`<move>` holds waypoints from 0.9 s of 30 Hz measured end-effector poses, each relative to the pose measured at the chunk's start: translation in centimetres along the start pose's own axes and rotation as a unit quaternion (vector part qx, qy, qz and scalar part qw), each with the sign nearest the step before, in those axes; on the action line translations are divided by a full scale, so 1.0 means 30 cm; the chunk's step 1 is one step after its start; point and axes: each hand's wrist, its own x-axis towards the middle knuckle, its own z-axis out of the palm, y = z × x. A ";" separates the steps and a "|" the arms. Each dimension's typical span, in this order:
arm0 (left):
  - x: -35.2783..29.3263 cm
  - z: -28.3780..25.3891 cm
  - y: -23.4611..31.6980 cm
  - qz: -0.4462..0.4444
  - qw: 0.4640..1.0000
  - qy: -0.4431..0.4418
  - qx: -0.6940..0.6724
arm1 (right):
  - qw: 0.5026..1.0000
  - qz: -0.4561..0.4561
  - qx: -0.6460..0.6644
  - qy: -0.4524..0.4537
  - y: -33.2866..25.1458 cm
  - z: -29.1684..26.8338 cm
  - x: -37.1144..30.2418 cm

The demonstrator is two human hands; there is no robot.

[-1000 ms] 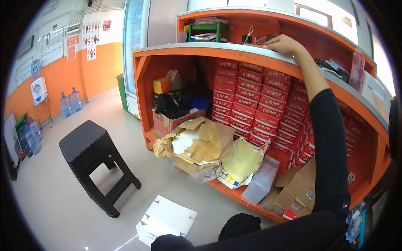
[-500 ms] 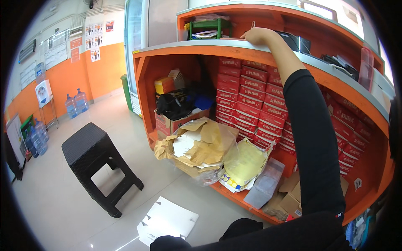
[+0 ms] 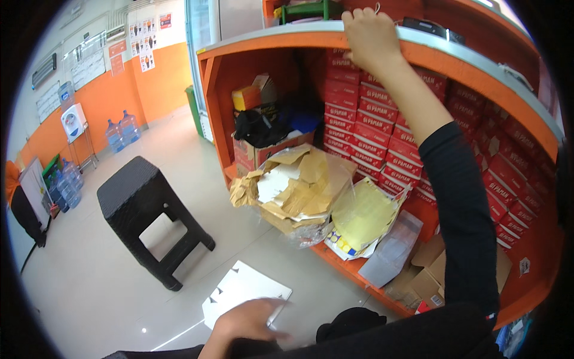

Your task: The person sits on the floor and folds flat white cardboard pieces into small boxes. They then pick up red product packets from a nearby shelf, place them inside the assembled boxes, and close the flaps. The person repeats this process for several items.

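Observation:
My right hand (image 3: 373, 40) is at the front edge of the grey-topped orange counter (image 3: 287, 39), fingers curled over the top and thumb below the rim. A thin pale loop stands just behind its knuckles. Low in the view, my left hand (image 3: 251, 321) is blurred, its fingers stretched out and apart with nothing seen in them. It passes in front of a flat white carton sheet (image 3: 242, 287) on the floor and hides part of it. Under the counter lie a plastic-wrapped bundle with torn brown paper (image 3: 305, 191) and some yellowish sheets (image 3: 366, 216).
Stacked red boxes (image 3: 373, 128) fill the shelf behind the bundle. Opened brown cartons (image 3: 427, 281) and a clear plastic container (image 3: 391, 251) lie on its lower board. A black stool (image 3: 134, 191) stands on the left. Blue water bottles (image 3: 122, 131) and a person (image 3: 27, 206) are farther off.
My left hand has come into view from below, over the white sheet. My right hand has turned and curled around the counter's rim. The view has shifted, and a person now shows at far left.

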 end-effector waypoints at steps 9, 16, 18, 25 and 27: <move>-0.532 0.368 -0.231 -0.275 0.778 0.543 0.153 | 0.996 0.026 -0.054 -0.073 0.035 -0.071 -0.003; -0.850 0.337 -0.226 -0.403 0.558 0.639 0.344 | 0.996 0.026 -0.026 -0.077 -0.012 -0.114 -0.013; -0.920 0.355 -0.287 -0.430 0.530 0.622 0.384 | 0.994 0.028 -0.068 -0.079 -0.048 -0.158 -0.034; -0.789 0.488 -0.363 -0.337 0.509 0.728 0.314 | 0.997 -0.049 0.024 0.060 0.090 0.101 -0.008; -0.627 0.601 -0.414 -0.320 0.542 0.759 0.166 | 0.998 -0.054 0.010 0.015 0.084 0.084 0.007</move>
